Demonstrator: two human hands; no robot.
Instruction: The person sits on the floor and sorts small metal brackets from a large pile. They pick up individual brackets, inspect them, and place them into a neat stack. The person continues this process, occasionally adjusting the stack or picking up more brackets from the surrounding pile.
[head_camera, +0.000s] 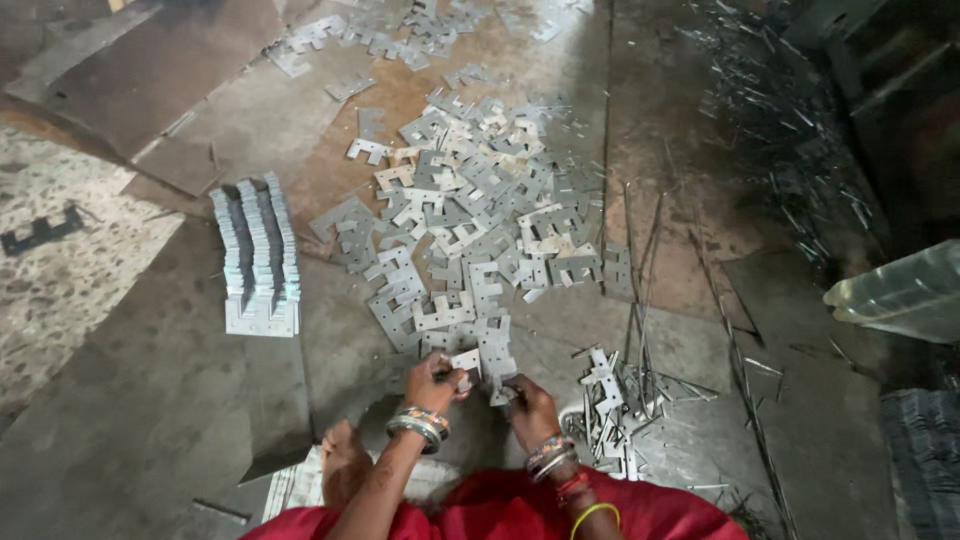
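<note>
Gathering step: left hand (432, 382) and right hand (527, 402), fingers closed on flat grey E-shaped metal stampings (478, 362); next, align edges squarely beside the neat stack (258, 258).

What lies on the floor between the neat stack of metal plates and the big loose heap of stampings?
In the head view, between the neat stack and the loose heap lies mostly bare grey sheet-metal floor; only the heap's leftmost stray stampings reach into it.

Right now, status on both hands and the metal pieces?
Left hand grip shut on flat E-shaped metal stamping. Right hand grip on another piece, state unclear. Loose pile ahead, neat stack left.
</note>
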